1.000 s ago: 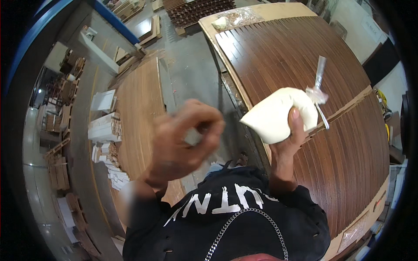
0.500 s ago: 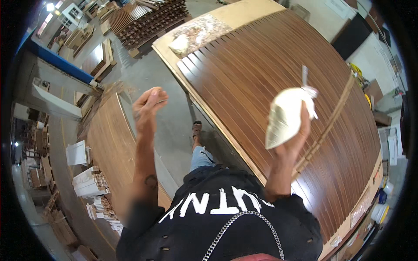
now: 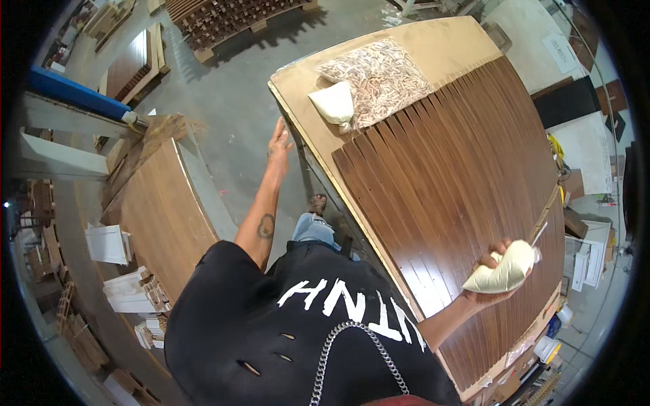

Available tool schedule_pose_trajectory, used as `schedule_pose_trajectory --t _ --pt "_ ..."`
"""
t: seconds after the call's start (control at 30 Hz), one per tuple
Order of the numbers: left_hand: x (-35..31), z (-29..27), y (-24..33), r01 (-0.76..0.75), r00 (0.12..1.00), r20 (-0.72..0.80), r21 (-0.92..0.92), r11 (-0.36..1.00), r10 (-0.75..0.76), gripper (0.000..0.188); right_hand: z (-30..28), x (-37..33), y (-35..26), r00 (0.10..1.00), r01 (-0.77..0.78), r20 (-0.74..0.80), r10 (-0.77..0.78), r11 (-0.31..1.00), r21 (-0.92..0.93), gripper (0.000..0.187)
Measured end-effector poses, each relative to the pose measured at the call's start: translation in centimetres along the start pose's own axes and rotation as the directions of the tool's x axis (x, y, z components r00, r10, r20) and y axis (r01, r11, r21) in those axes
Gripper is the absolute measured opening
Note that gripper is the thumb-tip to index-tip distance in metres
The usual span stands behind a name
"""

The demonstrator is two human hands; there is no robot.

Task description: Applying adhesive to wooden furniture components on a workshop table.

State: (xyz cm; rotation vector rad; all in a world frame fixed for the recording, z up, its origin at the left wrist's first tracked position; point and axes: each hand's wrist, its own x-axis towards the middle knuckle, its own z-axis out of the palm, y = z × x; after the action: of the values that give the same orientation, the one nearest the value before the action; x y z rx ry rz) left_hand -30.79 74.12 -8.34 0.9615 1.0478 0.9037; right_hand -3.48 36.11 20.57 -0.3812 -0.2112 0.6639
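Note:
My right hand [image 3: 497, 267] grips a plump bag of cream-coloured paste [image 3: 508, 269], with a thin nozzle pointing up and away. It is above the near right part of the table, over dark brown wooden slats [image 3: 433, 183] laid side by side. My left hand [image 3: 279, 143] reaches forward beside the table's left edge, fingers stretched out and nothing seen in it. Beyond it, on the bare far-left corner of the table [image 3: 447, 47], a heap of small wooden dowels [image 3: 386, 74] lies against a second cream-coloured bag [image 3: 333, 105].
Left of me stands a lower brown wooden panel [image 3: 166, 216], with white boards [image 3: 108, 243] beside it. A blue beam [image 3: 78, 91] crosses at the upper left. Stacked slats [image 3: 237, 24] sit on the floor ahead, and white buckets [image 3: 547, 348] stand at the right.
My left hand has opened from a closed pinch and moved toward the table edge. My right hand has carried the bag nearer and to the right. The view has turned, showing more of the dowels.

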Motion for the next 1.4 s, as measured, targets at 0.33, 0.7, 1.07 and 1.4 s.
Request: schedule_pose_trajectory --t 0.33,0.7,1.07,1.4 --pt "7.2 1.5 -1.7 0.132 0.981 -0.126 -0.131 0.982 -0.149 0.079 -1.1 0.7 0.7 0.998 0.052 -0.041 -0.052 0.999 -0.011 0.045" --pt "4.4 -1.3 -6.5 -0.068 0.997 0.048 0.299 0.952 0.056 0.074 -1.8 2.5 2.2 0.994 0.041 -0.104 -0.044 0.999 -0.030 0.044" --pt "4.7 1.1 -11.8 0.680 0.732 0.565 -0.587 0.439 -0.380 0.094 -0.2 4.0 4.9 0.993 -0.101 -0.052 0.107 0.989 0.109 0.042" --pt "4.1 0.6 -16.6 0.628 0.778 0.541 -0.688 0.363 -0.321 0.051 0.6 3.4 4.4 0.998 -0.055 -0.018 0.056 0.998 0.036 0.042"
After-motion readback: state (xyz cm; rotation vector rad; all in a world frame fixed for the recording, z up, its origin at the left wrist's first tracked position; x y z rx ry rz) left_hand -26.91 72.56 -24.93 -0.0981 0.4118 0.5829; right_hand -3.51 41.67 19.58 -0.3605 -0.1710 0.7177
